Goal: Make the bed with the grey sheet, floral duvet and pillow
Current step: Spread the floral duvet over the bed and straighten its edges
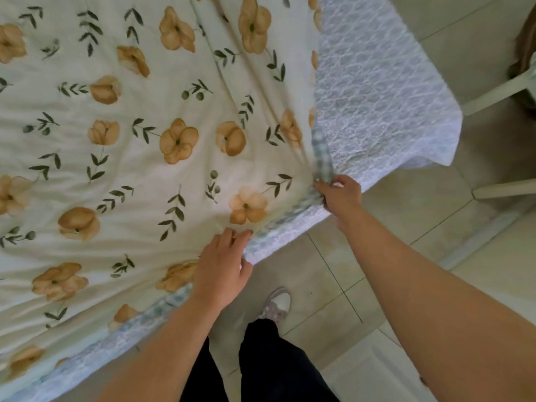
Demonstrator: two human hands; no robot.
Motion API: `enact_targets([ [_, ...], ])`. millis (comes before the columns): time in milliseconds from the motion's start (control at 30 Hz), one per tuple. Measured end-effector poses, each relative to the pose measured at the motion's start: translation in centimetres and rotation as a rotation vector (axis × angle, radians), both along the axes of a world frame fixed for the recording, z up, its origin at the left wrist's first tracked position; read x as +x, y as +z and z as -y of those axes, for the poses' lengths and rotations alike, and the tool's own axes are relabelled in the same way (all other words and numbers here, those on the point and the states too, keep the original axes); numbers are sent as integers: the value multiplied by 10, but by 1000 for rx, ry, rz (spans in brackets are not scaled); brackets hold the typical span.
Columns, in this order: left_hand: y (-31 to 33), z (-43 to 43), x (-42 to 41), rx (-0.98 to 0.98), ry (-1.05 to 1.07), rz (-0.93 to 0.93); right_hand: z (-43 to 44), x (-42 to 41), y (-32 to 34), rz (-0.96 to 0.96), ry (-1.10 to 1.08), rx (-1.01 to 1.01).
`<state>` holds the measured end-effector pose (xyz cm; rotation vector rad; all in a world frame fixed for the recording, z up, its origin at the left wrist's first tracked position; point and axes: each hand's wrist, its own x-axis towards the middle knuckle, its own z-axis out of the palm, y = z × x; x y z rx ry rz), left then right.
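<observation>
The floral duvet (139,158), cream with orange flowers and green leaves, covers most of the bed. Beneath it a pale grey textured sheet (377,97) shows at the bed's right end and along the near edge. My right hand (340,195) is closed on the duvet's checked corner edge, and creases fan out from that grip. My left hand (224,268) lies flat on the duvet's near edge with fingers together, holding nothing. No pillow is in view.
Beige tiled floor (391,256) runs beside the bed. White furniture legs (499,94) stand at the right. My legs in dark trousers and one shoe (275,306) are close to the bed's near edge.
</observation>
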<state>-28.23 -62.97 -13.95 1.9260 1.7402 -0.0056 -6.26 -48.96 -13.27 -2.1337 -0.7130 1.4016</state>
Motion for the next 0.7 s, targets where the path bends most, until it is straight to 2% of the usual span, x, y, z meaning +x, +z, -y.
enact_targets([
  [133, 15, -34, 30, -3, -36, 77, -4, 35, 9, -52, 109, -120],
  [367, 31, -108, 78, 70, 238, 165, -74, 58, 40, -106, 267, -117],
  [500, 34, -159, 102, 154, 266, 228, -134, 57, 48, -116, 278, -100],
  [700, 30, -237, 118, 339, 275, 178, -226, 35, 47, -110, 349, -69],
])
